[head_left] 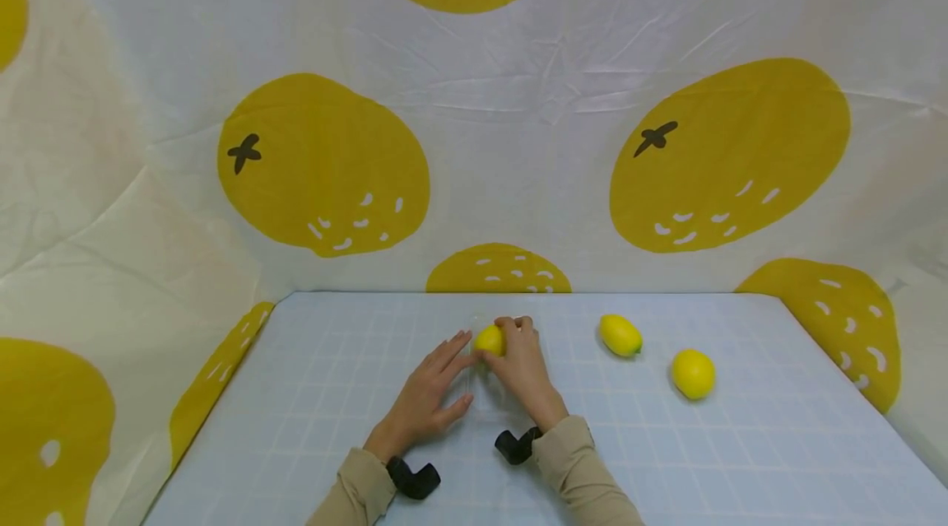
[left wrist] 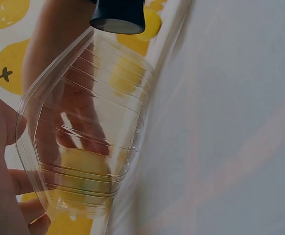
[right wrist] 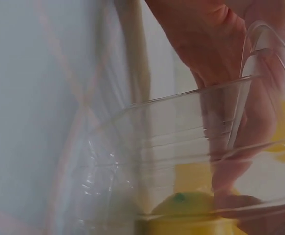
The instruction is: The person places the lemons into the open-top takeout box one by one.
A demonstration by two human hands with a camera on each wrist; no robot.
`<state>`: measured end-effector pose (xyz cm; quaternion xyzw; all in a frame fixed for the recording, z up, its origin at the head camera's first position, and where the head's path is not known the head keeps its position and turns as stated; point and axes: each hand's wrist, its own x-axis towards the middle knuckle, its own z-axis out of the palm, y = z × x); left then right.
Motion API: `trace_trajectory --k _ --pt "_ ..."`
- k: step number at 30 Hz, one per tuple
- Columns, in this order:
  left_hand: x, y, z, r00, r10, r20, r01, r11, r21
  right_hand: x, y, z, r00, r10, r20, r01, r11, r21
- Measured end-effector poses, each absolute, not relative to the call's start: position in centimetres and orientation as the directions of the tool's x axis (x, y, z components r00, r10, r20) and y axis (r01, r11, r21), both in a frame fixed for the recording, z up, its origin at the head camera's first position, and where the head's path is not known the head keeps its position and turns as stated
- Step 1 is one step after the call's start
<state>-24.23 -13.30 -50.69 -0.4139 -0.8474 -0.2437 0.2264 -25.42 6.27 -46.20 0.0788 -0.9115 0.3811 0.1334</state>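
A clear, ribbed plastic container (left wrist: 128, 103) stands on the table, hard to make out in the head view. My right hand (head_left: 522, 361) reaches into it and grips a yellow lemon (head_left: 488, 340) between thumb and fingers, near the container's far end. Through the clear wall, the right wrist view shows that lemon's greenish tip (right wrist: 180, 197). At the container's left side my left hand (head_left: 427, 391) rests with fingers extended and thumb spread, touching the rim. Two more lemons lie to the right: one tilted lemon (head_left: 620, 335) farther back and a rounder-looking lemon (head_left: 692, 374) nearer.
The table (head_left: 311, 394) has a pale blue checked cover. Behind it hangs a white cloth (head_left: 518, 155) printed with large yellow fruit, also along both sides. A black wrist camera (head_left: 413, 478) sits below the left hand, and another black camera (head_left: 516, 445) below the right.
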Motion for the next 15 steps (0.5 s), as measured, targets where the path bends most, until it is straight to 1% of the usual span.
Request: trace_trajectory --k 8,15 --pt "-24.23 -13.22 -50.63 -0.551 0.589 0.592 0.814 0.537 0.223 -25.11 6.27 -45.50 -0.960 -0.026 0.280 -0.208 0.734 -0.646" --pt "-24.58 -13.28 -50.96 -0.520 0.586 0.621 0.830 0.518 0.206 -24.99 6.60 -45.49 -0.959 -0.076 0.272 -0.238 0.736 -0.634"
